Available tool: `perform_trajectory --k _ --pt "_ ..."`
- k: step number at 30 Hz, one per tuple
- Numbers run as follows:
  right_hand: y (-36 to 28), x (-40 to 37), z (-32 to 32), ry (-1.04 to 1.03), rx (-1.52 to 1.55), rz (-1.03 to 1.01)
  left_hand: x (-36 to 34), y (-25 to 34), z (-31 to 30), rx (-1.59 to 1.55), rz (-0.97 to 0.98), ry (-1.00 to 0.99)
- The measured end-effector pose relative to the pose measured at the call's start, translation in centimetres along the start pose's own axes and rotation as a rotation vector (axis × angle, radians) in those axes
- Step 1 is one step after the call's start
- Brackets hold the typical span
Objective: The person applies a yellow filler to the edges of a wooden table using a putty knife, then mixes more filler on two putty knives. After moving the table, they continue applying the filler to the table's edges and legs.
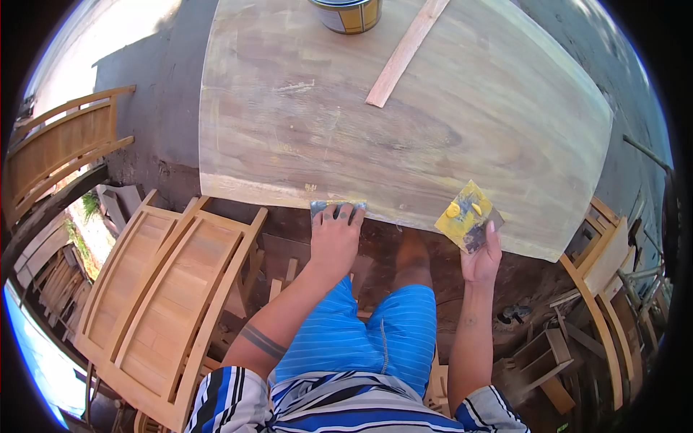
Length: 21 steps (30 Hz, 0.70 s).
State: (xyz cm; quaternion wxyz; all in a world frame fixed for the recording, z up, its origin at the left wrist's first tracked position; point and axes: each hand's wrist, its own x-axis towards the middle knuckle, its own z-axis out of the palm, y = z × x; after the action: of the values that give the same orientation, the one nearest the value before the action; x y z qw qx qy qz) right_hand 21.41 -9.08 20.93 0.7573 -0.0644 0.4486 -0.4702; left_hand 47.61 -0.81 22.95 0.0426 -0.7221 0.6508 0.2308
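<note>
My left hand [336, 242] is closed on a flat grey putty scraper [338, 206], its blade against the near edge of a large wooden board [303, 137]. Small yellow marks of putty show on the board just above the blade. In my right hand [481, 258] is a thin square putty plate [469, 216], gripped at its lower right corner and tilted over the board's near edge. Yellow putty and grey stains cover its face, with thicker dabs on top. The fingers behind the plate are hidden; the thumb rests along its side.
At the far edge of the board stands a tin can [348, 14], partly cut off. Beside it lies a narrow wood strip [406, 54]. Slatted wooden furniture panels [170, 289] lean at the left, and curved wooden frames [603, 303] stand at the right.
</note>
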Motion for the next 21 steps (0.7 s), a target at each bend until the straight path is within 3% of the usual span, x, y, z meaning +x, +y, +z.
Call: perform_trajectory --k 3,6,9,12,15,16,19,21 --pt "-1.0 1.3 -1.1 -0.066 -0.029 0.095 -1.0 1.4 1.0 0.009 -0.017 0.078" --pt "-2.4 1.3 -0.8 -0.116 -0.032 0.228 -3.8 3.1 1.1 -0.248 -0.156 -0.307" --pt "-2.9 0.8 -0.6 -0.165 -0.100 0.310 -6.2 3.5 1.1 -0.848 -0.391 0.125" --pt "-2.5 -0.4 -0.7 -0.192 -0.131 0.374 -7.9 6.7 -2.3 -1.588 -0.740 0.424" --pt "-1.4 -2.2 0.0 -0.218 -0.143 0.430 -9.8 11.1 -3.7 -1.453 -0.630 0.611" --pt "-1.1 -2.8 0.3 -0.231 -0.142 0.441 -11.0 11.8 -2.9 -1.181 -0.495 0.641" --pt "-0.1 -4.8 0.8 -0.283 -0.177 0.444 -11.9 14.6 -0.4 -0.920 -0.092 0.792" --pt "0.9 -6.1 -0.1 -0.358 -0.216 0.450 -13.7 15.4 3.5 -0.806 -0.253 0.688"
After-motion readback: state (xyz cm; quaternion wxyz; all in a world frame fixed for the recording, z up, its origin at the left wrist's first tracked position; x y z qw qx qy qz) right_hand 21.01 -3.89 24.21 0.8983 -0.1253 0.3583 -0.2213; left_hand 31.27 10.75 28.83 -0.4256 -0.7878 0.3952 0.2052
